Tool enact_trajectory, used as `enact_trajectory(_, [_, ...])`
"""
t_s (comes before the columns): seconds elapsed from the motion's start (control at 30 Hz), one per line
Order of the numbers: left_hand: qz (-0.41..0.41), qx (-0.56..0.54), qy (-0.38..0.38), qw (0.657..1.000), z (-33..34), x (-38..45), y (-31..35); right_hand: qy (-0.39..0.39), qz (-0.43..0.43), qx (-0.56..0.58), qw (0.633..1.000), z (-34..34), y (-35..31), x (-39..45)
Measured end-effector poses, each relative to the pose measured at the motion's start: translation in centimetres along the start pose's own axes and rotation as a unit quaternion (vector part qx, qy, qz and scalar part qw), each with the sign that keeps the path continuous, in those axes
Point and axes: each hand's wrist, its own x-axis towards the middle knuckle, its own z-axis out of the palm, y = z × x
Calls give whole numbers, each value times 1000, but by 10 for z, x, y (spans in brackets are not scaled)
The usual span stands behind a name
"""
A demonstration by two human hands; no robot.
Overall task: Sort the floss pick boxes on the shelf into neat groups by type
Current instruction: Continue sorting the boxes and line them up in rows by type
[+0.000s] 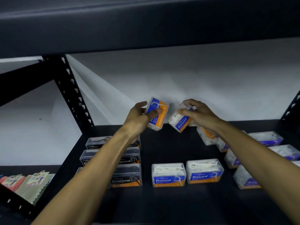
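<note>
My left hand (139,116) grips a blue-and-orange floss pick box (159,113), lifted and tilted above the black shelf (162,146). My right hand (198,113) grips a second clear "Round" box (180,121) of white picks, also raised near the back wall. Black "Charcoal" boxes (125,176) stand in rows at the left, partly under my left forearm. Two "Round" boxes (168,175) (204,172) stand side by side at the middle front. Several more white-pick boxes (266,138) lie loosely at the right, some hidden by my right arm.
A perforated black upright (73,95) frames the shelf on the left, another (292,106) on the right. The upper shelf beam (146,30) hangs low overhead. Packets of other goods (27,182) sit on a lower left shelf. Bare shelf shows between the groups.
</note>
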Motion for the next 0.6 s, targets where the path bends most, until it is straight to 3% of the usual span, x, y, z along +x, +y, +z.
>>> enact_trajectory(0.43, [54,41,-47,997,10,-17,-4,17,48,169,984,-13,4,-24])
enact_trajectory(0.6, [17,91,-64,994,15,-22,-4,27,59,223,973,-17,5,-31])
